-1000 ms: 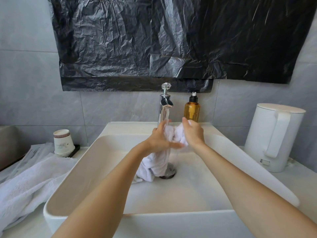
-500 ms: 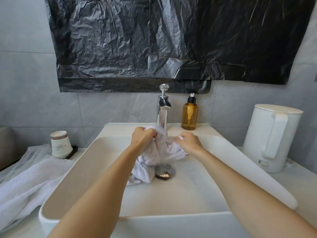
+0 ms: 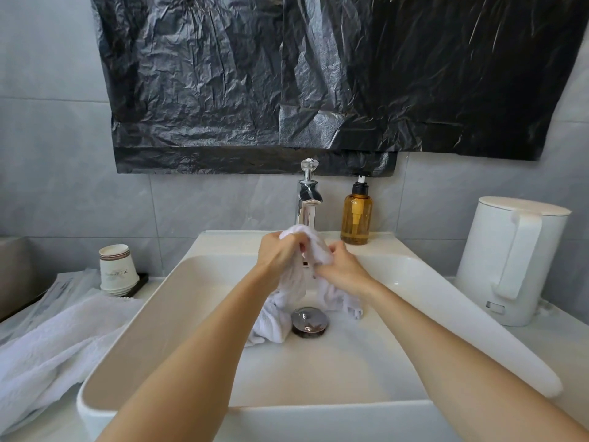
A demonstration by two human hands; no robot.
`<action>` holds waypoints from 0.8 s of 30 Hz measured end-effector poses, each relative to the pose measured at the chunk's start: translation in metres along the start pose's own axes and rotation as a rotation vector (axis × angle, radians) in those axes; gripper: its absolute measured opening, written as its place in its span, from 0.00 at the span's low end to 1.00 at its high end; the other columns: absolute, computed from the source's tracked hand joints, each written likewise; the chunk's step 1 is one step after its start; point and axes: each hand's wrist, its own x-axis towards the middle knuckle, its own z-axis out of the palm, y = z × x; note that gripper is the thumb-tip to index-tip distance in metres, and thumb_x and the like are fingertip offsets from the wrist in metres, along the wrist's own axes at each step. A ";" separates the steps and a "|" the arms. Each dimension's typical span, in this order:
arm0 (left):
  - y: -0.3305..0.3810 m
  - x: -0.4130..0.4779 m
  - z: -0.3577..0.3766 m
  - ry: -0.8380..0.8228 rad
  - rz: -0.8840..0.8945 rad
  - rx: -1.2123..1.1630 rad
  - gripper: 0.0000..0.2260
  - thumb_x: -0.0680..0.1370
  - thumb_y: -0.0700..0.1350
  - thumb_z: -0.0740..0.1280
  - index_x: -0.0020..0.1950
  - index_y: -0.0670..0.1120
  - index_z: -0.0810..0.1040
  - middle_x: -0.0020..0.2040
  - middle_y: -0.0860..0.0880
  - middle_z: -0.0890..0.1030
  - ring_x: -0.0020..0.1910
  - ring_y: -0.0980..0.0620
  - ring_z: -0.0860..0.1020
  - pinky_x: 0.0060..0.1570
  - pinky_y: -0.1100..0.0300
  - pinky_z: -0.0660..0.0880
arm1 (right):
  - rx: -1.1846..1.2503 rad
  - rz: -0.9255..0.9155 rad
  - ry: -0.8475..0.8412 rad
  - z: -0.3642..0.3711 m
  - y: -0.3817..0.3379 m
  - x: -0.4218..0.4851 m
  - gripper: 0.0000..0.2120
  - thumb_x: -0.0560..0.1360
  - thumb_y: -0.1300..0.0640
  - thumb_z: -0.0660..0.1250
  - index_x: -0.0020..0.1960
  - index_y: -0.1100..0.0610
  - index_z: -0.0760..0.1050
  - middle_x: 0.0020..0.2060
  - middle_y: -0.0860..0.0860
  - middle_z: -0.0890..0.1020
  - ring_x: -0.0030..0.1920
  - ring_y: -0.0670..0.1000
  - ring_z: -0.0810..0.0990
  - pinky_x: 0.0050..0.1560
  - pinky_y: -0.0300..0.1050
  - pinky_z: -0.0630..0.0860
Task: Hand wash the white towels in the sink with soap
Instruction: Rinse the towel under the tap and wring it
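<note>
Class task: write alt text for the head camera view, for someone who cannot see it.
A person's left hand and right hand grip a white towel over the drain of a white sink, below the tap. An amber soap bottle stands behind; a second towel lies on the left.

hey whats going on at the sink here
A person is hand washing a white towel in the sink. The left hand and right hand both grip it, bunched, just below the faucet, while its ends trail down beside the drain. A soap bottle stands behind the basin, and a second white towel lies left of the sink.
</note>
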 end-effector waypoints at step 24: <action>-0.028 0.006 0.020 -0.105 -0.047 0.221 0.25 0.82 0.59 0.54 0.58 0.39 0.79 0.53 0.41 0.83 0.52 0.42 0.81 0.57 0.50 0.77 | 0.028 0.037 0.301 0.026 -0.020 0.008 0.23 0.81 0.41 0.49 0.62 0.53 0.74 0.58 0.56 0.80 0.57 0.58 0.77 0.55 0.48 0.71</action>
